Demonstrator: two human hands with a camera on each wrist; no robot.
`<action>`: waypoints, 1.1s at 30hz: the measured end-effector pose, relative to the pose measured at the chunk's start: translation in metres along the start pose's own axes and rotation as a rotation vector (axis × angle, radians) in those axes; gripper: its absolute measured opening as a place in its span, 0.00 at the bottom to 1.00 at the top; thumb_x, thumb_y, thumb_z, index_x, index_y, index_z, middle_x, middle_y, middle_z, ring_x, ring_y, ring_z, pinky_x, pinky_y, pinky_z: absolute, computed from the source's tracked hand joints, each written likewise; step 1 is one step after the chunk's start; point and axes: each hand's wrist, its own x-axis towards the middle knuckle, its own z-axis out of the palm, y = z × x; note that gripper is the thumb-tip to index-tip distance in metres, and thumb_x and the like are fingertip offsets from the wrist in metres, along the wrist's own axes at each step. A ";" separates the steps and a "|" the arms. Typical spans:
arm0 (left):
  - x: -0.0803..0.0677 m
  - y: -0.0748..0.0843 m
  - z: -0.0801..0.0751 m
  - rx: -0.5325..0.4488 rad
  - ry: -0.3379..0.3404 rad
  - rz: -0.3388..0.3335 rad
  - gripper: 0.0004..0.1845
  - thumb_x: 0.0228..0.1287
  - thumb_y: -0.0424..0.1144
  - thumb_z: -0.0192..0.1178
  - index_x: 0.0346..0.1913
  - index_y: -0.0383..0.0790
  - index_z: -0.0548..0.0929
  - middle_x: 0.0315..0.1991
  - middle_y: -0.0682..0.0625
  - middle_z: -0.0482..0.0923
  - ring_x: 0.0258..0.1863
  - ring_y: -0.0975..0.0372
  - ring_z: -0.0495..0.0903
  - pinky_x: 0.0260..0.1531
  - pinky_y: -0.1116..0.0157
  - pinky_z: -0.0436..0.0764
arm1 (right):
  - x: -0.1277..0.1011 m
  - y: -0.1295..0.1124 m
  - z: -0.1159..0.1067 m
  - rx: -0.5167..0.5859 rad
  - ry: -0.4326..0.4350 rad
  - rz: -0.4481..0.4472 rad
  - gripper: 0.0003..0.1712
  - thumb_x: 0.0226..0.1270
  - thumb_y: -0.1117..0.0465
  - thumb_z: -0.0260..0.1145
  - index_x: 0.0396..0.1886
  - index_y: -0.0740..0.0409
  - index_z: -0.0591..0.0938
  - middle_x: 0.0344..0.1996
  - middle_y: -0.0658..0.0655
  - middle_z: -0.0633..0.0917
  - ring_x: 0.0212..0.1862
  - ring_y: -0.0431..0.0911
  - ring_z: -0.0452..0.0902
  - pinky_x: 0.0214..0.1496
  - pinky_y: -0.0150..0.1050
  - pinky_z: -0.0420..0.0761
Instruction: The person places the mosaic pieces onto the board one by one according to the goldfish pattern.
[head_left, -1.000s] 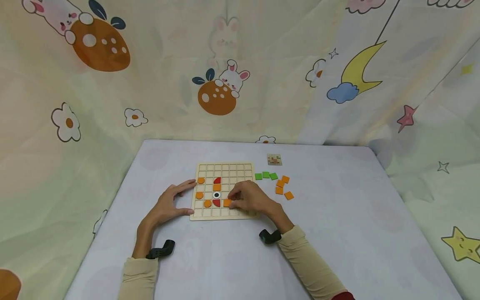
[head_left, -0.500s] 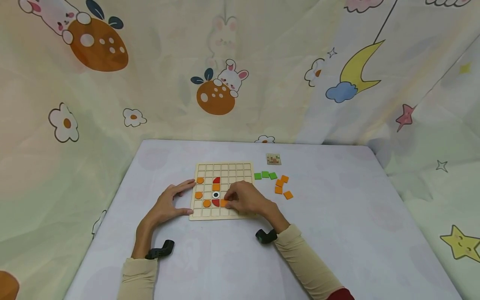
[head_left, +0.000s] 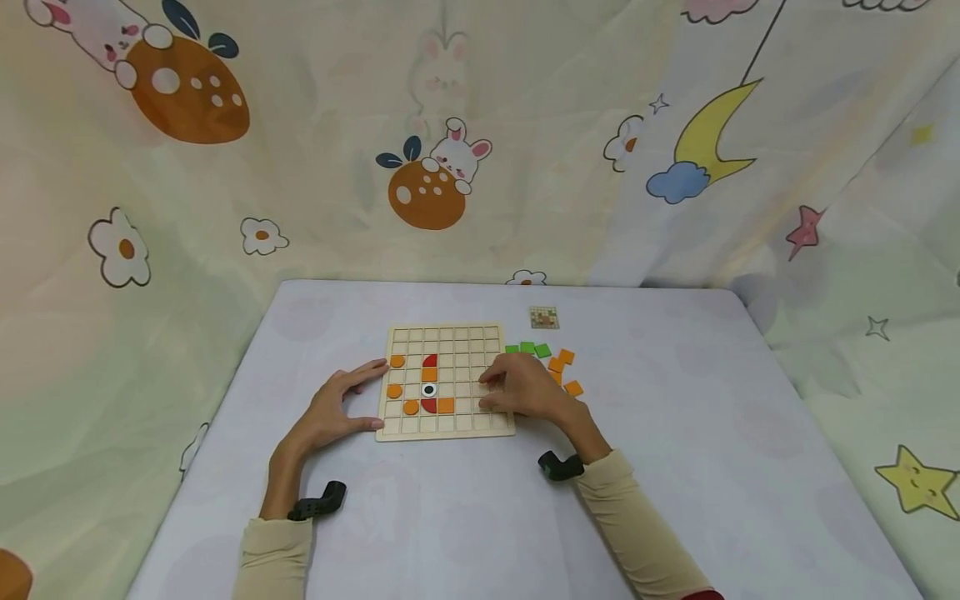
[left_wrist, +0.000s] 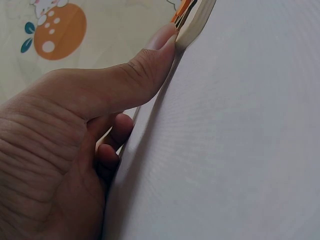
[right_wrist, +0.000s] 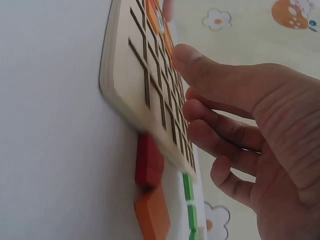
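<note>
The wooden grid board (head_left: 471, 421) lies on the table, bearing orange discs (head_left: 411, 407), red quarter-round pieces (head_left: 429, 406), a white ring-eye piece (head_left: 428, 390) and orange squares. One orange square (head_left: 446, 406) sits right of the lower red piece. My left hand (head_left: 333, 408) rests along the board's left side, its thumb (left_wrist: 160, 45) touching the edge near the front corner and its fingers spread toward the upper left. Above the board's right side is my right hand (head_left: 531, 386), fingers loosely bent and apart from the thumb, nothing visible between them.
Green squares (head_left: 527, 347) and loose orange squares (head_left: 573, 388) lie right of the board. A red piece (right_wrist: 149, 162) shows near the board's edge in the right wrist view, hidden in the head view. A small patterned card (head_left: 544, 317) lies farther back.
My right hand slid the orange square left against the lower red piece, let it go, and moved right toward the board's right edge. My left hand stayed at the board's left side.
</note>
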 end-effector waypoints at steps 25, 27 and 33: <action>0.000 -0.003 0.000 0.000 -0.004 -0.002 0.50 0.43 0.57 0.80 0.73 0.63 0.70 0.78 0.63 0.61 0.48 0.62 0.64 0.51 0.56 0.65 | -0.054 0.067 -0.035 -0.019 0.169 0.090 0.23 0.43 0.53 0.86 0.39 0.56 0.90 0.34 0.51 0.89 0.37 0.42 0.81 0.43 0.38 0.81; 0.000 -0.003 -0.001 -0.006 -0.003 0.000 0.50 0.43 0.57 0.81 0.73 0.63 0.70 0.78 0.63 0.61 0.48 0.62 0.65 0.51 0.56 0.65 | -0.055 0.067 -0.035 -0.012 0.150 0.091 0.22 0.43 0.54 0.85 0.40 0.55 0.90 0.34 0.50 0.90 0.37 0.42 0.81 0.43 0.39 0.81; 0.000 -0.002 0.000 -0.010 -0.003 0.005 0.50 0.43 0.56 0.81 0.73 0.63 0.70 0.78 0.63 0.61 0.48 0.62 0.65 0.51 0.56 0.65 | -0.057 0.062 -0.037 0.029 0.031 0.112 0.21 0.43 0.57 0.85 0.42 0.52 0.91 0.34 0.45 0.90 0.38 0.43 0.82 0.45 0.41 0.82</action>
